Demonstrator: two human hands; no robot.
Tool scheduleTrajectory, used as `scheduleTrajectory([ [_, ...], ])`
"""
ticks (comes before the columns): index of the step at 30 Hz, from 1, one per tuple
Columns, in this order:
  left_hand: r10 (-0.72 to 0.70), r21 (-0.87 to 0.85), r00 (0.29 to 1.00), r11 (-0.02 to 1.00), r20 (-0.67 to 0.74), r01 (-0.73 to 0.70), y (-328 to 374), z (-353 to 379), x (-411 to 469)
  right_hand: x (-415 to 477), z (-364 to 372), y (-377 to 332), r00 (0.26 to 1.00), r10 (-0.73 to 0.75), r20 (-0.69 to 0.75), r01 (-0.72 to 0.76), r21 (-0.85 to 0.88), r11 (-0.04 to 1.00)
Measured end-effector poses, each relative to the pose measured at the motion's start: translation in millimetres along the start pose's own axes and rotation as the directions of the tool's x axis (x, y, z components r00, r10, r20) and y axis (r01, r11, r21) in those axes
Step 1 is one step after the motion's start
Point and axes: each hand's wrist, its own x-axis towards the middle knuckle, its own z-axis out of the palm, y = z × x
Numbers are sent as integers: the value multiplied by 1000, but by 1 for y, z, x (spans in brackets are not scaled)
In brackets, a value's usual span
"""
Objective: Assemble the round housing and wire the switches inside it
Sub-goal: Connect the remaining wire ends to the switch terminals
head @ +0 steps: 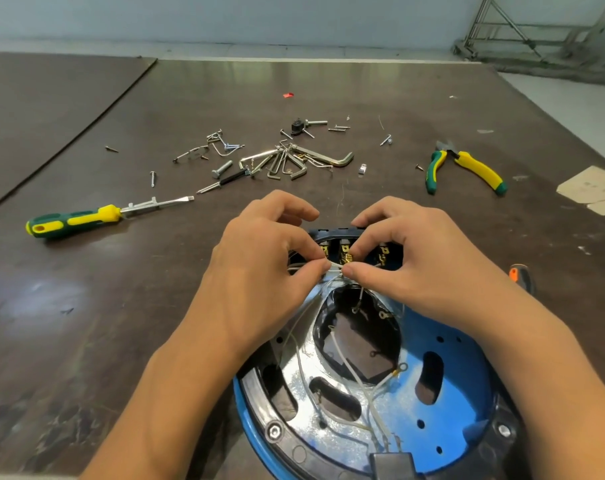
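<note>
A round blue housing (446,420) with a shiny metal plate inside lies open at the near edge of the table. Several switches with brass terminals (345,252) sit in its far black rim. White wires (349,370) with ring lugs run loosely across the plate. My left hand (263,268) pinches a white wire end between thumb and forefinger just in front of the middle switch. My right hand (408,261) pinches the same wire bundle from the other side, fingertips almost touching the left ones. Both hands hide part of the rim.
A green-yellow screwdriver (76,220) lies left. Loose screws, bolts and a bunch of hex keys (294,161) are scattered beyond the hands. Green-yellow pliers (467,166) lie at the right, an orange-tipped tool (519,277) beside my right wrist, cardboard scraps (595,188) far right.
</note>
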Motion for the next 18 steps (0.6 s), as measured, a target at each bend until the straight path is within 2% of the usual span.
scheduleTrajectory([
  [18,-24,-11,999,1000,26,24,0,2,-1,-1,1,0,1000,-7,5,7,-25,1000],
])
